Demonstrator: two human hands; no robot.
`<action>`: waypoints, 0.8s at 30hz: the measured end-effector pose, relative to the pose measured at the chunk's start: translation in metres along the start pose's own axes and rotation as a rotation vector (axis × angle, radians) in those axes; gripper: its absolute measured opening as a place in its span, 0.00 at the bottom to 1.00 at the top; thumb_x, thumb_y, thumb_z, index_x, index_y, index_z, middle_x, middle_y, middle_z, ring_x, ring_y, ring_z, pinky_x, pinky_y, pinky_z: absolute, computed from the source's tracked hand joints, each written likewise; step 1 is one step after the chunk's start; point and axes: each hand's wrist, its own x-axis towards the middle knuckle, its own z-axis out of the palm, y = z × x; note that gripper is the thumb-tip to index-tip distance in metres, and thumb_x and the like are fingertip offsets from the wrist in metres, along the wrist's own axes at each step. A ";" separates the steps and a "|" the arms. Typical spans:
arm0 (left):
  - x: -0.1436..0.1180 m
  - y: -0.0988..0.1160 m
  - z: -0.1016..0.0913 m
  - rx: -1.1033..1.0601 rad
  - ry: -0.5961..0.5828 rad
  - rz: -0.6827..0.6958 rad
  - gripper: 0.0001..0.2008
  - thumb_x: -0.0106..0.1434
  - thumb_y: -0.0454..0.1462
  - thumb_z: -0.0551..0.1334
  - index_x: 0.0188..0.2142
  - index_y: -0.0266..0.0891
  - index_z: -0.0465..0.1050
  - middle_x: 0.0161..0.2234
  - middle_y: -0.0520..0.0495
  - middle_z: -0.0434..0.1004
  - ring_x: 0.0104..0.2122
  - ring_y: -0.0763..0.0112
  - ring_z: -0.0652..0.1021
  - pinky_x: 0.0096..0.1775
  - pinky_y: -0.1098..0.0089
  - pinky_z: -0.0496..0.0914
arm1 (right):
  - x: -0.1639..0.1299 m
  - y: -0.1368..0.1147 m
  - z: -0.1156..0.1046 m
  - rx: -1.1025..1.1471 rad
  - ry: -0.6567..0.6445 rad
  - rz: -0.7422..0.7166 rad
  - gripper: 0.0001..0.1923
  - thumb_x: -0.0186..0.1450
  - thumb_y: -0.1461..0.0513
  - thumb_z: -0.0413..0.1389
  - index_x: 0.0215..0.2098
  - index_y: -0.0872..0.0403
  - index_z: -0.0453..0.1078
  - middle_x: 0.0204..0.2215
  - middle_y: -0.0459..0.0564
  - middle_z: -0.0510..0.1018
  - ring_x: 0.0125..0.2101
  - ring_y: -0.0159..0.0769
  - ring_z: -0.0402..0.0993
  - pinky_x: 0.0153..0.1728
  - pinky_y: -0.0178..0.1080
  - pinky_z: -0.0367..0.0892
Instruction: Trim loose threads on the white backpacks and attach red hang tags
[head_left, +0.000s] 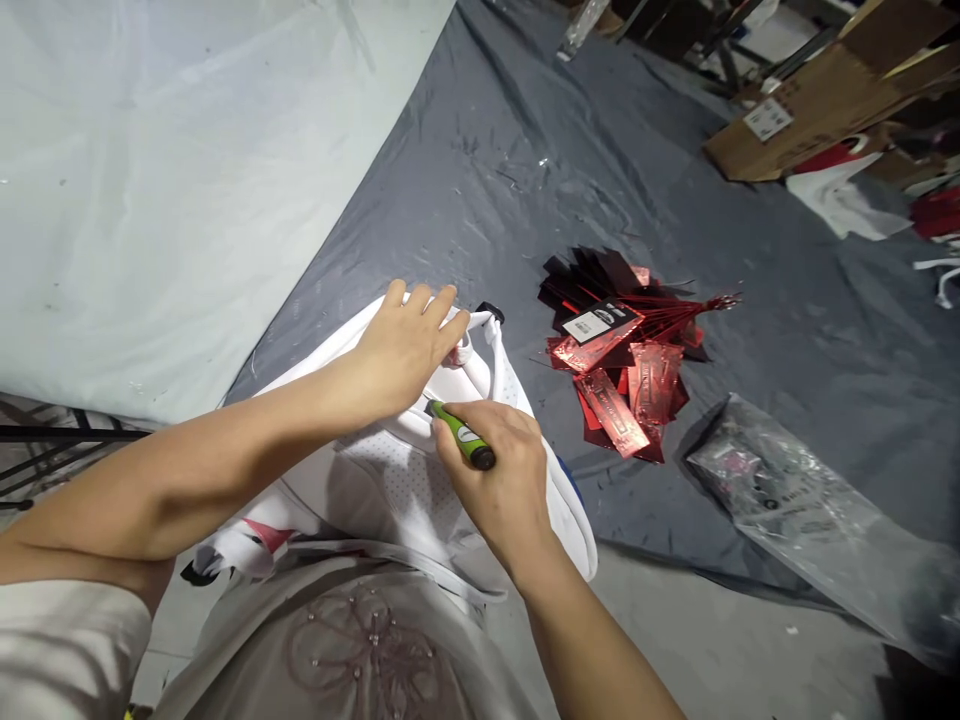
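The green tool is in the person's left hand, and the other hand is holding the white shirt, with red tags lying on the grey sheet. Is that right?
Not quite. The head view shows the green tool gripped in the right hand, not the left. The left hand is the one holding the white shirt, and the red tags do lie on the grey sheet.

Red tags, plastic bag crowd right; grey sheet ahead bare
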 end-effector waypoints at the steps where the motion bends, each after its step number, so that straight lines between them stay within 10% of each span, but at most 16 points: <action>1: 0.000 0.000 0.001 0.004 0.003 0.000 0.37 0.60 0.33 0.63 0.67 0.33 0.54 0.70 0.31 0.51 0.61 0.43 0.65 0.57 0.49 0.60 | 0.000 0.000 0.000 0.022 -0.006 -0.001 0.07 0.66 0.60 0.59 0.40 0.53 0.78 0.37 0.49 0.83 0.39 0.41 0.78 0.44 0.44 0.64; 24: 0.000 0.002 0.006 0.015 0.067 -0.029 0.31 0.63 0.33 0.59 0.65 0.33 0.57 0.68 0.32 0.54 0.57 0.45 0.68 0.55 0.51 0.62 | 0.001 -0.003 0.003 -0.047 0.000 -0.028 0.04 0.65 0.63 0.60 0.38 0.52 0.77 0.36 0.50 0.83 0.40 0.41 0.78 0.46 0.44 0.63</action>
